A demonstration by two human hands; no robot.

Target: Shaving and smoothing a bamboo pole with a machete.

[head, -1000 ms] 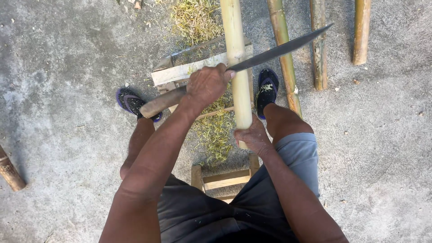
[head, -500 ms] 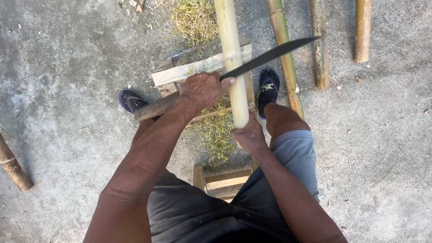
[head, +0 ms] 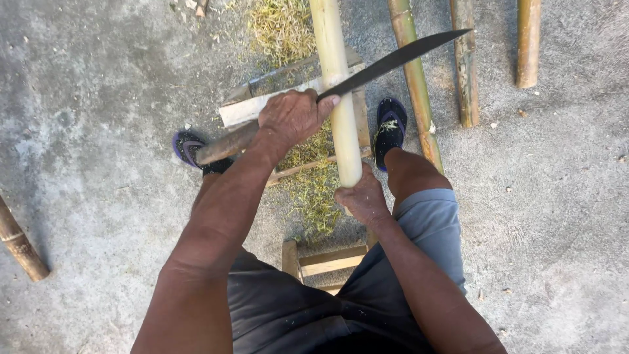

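My left hand (head: pixel 291 118) is shut on the wooden handle of a long dark machete (head: pixel 400 58). Its blade lies across a pale, peeled bamboo pole (head: pixel 334 78), slanting up to the right. My right hand (head: pixel 363 200) grips the near end of that pole, just below the blade hand. The pole runs away from me over a low wooden frame (head: pixel 242 111). Greenish-yellow shavings (head: pixel 314 190) lie under it between my feet.
Three more bamboo poles (head: pixel 413 78) (head: pixel 464 65) (head: pixel 527 42) lie on the concrete to the right. A short bamboo piece (head: pixel 19 242) lies at the far left. My sandalled feet (head: pixel 391 124) (head: pixel 189 145) flank the frame. I sit on a wooden stool (head: pixel 327 262).
My left hand and the machete dipped slightly toward me, then came back up along the pole. The right hand kept its grip on the pole's end.
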